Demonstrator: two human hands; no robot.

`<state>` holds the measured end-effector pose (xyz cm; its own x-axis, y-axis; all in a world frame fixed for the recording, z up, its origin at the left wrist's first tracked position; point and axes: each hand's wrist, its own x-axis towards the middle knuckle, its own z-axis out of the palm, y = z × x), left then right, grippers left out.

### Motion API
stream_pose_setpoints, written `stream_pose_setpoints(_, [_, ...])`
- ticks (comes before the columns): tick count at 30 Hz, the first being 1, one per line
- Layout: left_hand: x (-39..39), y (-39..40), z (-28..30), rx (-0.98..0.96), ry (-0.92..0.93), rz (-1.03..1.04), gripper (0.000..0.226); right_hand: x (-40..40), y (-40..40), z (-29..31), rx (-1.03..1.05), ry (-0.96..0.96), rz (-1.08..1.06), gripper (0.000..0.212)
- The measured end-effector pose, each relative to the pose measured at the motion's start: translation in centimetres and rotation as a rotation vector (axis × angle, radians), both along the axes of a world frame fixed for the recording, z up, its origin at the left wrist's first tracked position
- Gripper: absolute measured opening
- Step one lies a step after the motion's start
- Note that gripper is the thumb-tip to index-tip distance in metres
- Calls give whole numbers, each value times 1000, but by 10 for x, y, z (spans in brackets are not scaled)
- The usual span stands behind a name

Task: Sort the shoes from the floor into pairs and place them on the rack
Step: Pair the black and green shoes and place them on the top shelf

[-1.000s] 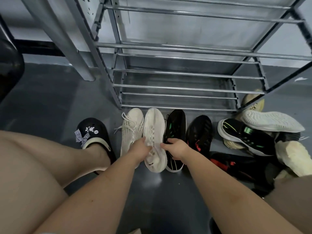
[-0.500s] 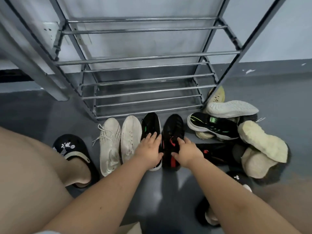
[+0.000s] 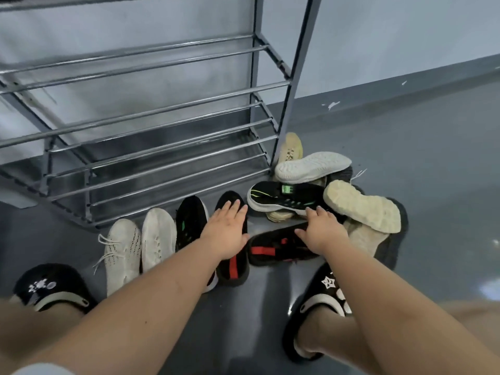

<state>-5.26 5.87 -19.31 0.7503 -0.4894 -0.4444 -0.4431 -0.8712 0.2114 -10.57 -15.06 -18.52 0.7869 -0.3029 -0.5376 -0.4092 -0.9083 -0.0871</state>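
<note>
Both hands have slid rightward since half a second ago, off the black-and-green sneaker toward the red-striped pair. Nearest, the person's feet wear black clogs [image 3: 51, 289] on the grey floor [image 3: 433, 185]. The left hand [image 3: 226, 231] lies flat, fingers straight, on a black sneaker with a red stripe [image 3: 234, 263]. The right hand [image 3: 320, 231], fingers spread and holding nothing, rests on its sideways match [image 3: 273, 249]. Left of these stand a black-and-green sneaker [image 3: 189, 223] and two white sneakers [image 3: 140, 244]. Farther right is a heap of shoes [image 3: 324, 185]; behind, the metal rack [image 3: 151, 131].
</note>
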Motion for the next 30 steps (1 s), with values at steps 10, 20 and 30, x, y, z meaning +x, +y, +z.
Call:
stream_pose_setpoints(10, [40, -19, -18, -96, 165, 242, 70, 67, -7, -11, 95, -44, 149, 69])
stream_pose_setpoints(20, [90, -17, -51, -81, 323, 272, 67, 116, 11, -67, 268, -44, 125, 70])
stream_pose_setpoints(30, [116, -54, -84, -368, 557, 612, 52, 146, -6, -87, 295, -53, 125, 65])
